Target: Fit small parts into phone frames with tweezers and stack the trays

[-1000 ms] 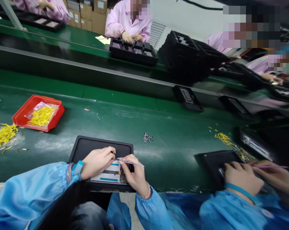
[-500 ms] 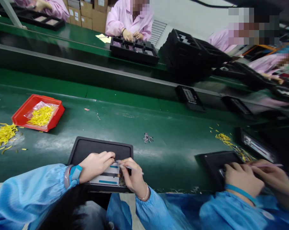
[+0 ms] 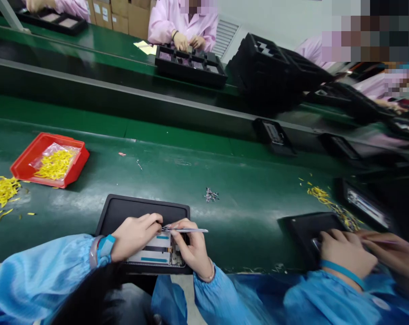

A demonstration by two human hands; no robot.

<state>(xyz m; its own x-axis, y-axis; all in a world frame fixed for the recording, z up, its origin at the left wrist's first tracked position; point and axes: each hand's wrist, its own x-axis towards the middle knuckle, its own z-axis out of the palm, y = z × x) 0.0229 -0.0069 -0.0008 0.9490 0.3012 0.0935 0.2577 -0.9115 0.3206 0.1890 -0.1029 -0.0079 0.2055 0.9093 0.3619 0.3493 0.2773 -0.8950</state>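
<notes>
A flat electronic device (image 3: 157, 254) with its inside exposed, with silvery panels and blue strips, lies in a black tray (image 3: 130, 206) at the bench's near edge. My left hand (image 3: 136, 237) rests over its left part, fingers curled together at the upper edge; what they pinch, if anything, is hidden. My right hand (image 3: 195, 253) is closed around pale tweezers (image 3: 197, 230), whose tips point left to my left fingertips. The tweezers lie almost level above the device's upper right part. Small circuit parts show beneath my right fingers.
A red bin (image 3: 74, 174) of yellow strips stands left, beside a loose yellow pile (image 3: 2, 192). Small metal pieces (image 3: 211, 195) lie beyond the tray. At right, a co-worker's hand (image 3: 348, 253) works over another black tray (image 3: 294, 234). People in pink sit across the bench.
The tweezers have swung from sloping down to the right to nearly level, as my right hand turned. My left hand stays almost where it was. The view has shifted slightly.
</notes>
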